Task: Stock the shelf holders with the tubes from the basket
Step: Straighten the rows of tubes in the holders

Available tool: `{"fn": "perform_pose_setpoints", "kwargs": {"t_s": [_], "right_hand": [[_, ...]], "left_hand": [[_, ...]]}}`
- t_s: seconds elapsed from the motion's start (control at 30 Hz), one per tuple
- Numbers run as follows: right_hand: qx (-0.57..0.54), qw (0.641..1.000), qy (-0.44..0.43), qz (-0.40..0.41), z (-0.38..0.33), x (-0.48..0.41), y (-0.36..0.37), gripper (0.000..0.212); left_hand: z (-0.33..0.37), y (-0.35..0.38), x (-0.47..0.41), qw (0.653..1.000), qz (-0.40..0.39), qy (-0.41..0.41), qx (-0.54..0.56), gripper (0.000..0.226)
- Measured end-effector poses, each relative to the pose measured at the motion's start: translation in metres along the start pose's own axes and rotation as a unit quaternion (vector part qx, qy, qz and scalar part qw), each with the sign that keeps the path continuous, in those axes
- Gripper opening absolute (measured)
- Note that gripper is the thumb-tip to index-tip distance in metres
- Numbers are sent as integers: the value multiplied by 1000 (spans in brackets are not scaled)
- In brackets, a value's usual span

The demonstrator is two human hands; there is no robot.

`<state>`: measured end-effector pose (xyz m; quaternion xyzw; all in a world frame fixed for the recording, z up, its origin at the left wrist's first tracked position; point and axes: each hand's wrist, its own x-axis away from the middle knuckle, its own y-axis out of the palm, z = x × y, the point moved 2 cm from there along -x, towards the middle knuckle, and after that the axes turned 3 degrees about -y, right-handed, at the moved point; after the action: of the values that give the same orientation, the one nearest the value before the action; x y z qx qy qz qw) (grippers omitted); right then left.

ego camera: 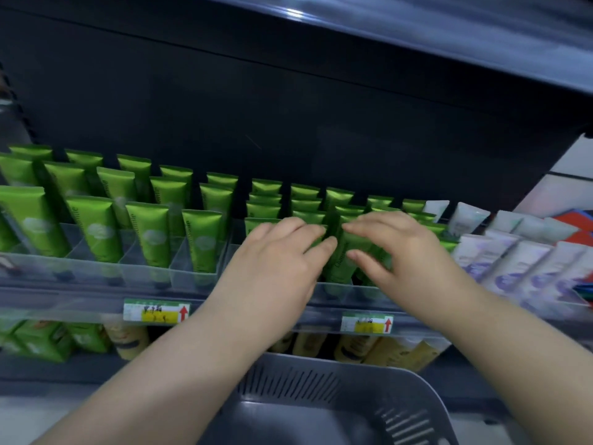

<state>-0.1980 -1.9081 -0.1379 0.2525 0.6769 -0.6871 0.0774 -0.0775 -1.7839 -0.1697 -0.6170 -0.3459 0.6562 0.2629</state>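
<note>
Both hands meet over the clear holder [333, 290]: left hand [272, 264] and right hand [396, 248] pinch one green tube [340, 268] between fingertips and thumbs. More upright tubes [150, 234] fill holders left of the hands; gray basket [321, 379] sits beneath the forearms.

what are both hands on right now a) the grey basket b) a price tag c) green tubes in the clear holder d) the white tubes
c: the left hand and the right hand both pinch green tubes standing in the clear holder, with the basket below them.
</note>
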Motion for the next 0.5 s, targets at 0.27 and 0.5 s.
{"fn": "perform_pose_setpoints", "kwargs": {"t_s": [0.27,0.5], "right_hand": [[-5,997,76,0,33,70,-27,41],[-43,986,161,-3,46,111,-23,45]], "left_hand": [[51,17,14,999,-48,-11,-3,45],[98,31,22,995,-78,-49,27,56]]}}
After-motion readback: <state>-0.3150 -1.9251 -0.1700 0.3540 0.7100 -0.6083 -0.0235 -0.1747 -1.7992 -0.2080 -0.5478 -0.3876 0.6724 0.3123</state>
